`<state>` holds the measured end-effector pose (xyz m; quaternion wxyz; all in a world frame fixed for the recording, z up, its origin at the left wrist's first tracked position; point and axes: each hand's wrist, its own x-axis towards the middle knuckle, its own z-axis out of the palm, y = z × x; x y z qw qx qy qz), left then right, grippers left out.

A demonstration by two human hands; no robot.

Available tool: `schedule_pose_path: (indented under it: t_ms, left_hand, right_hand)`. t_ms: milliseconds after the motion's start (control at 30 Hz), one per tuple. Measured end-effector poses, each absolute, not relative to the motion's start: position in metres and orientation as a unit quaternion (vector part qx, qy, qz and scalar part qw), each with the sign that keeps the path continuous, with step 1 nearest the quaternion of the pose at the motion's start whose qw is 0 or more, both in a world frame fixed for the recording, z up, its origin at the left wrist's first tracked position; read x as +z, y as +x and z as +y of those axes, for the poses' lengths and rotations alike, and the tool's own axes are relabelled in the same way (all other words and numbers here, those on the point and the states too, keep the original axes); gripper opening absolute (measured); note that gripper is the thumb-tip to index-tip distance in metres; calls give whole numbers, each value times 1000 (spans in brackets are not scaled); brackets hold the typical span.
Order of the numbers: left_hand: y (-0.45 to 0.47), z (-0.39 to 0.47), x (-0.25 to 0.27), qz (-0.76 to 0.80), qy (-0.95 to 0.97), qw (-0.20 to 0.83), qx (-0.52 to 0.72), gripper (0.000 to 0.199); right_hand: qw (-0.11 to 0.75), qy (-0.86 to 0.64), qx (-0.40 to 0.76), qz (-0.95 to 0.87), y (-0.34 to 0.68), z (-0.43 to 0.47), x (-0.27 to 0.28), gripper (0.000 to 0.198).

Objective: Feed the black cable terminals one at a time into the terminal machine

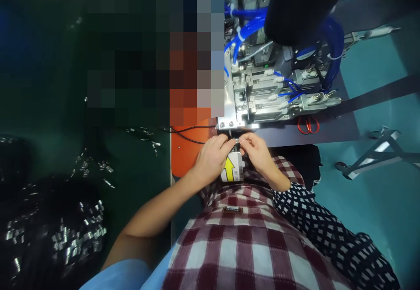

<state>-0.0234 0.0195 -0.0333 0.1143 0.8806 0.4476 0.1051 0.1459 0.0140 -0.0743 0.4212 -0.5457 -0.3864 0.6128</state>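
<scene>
Both hands meet at the near edge of the machine, in front of the checked apron. My left hand (215,153) is closed, its thumb and fingertips bent down by the metal block; whatever they hold is hidden. My right hand (257,151) pinches a small shiny metal piece (237,141) right beside the left thumb tip. Its exact kind is too small to tell. Just below the fingers sits a white-labelled box with a yellow arrow (229,168). Two black cables (192,128) run over the orange plate (183,158) towards the left hand.
Beyond the hands stands a machine with metal cylinders (267,110) and blue air tubes (251,27). Red-handled scissors (308,125) lie to its right. Several small metal-ended parts (85,163) lie scattered on the dark green surface at left. A pixelated patch hides the upper middle.
</scene>
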Motion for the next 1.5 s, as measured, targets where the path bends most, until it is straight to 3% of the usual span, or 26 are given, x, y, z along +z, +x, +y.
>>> schedule_pose_path:
  t_ms: [300,633,1000,1333,1500]
  left_hand:
    - [-48,10,-31,465,835,200,215,36]
    - [-72,-23,-52,522,842,18,137,48]
    - [-71,-24,-55,538,827,39,154,45]
    - [-64,36,-42,539,811,103,202,33]
    - [-132,29,-30,600,776,9,194,27]
  right_hand:
    - [456,-507,636,-362,150,13,-82,35]
    - [461,-527,621,-353,152,13,-87,39]
    - [461,-573,594,-325,182,-7,-91,34]
    - [456,-606,565,-325,202,-11,-90,36]
    - [420,-640,548,-337,223,-15,-92,42]
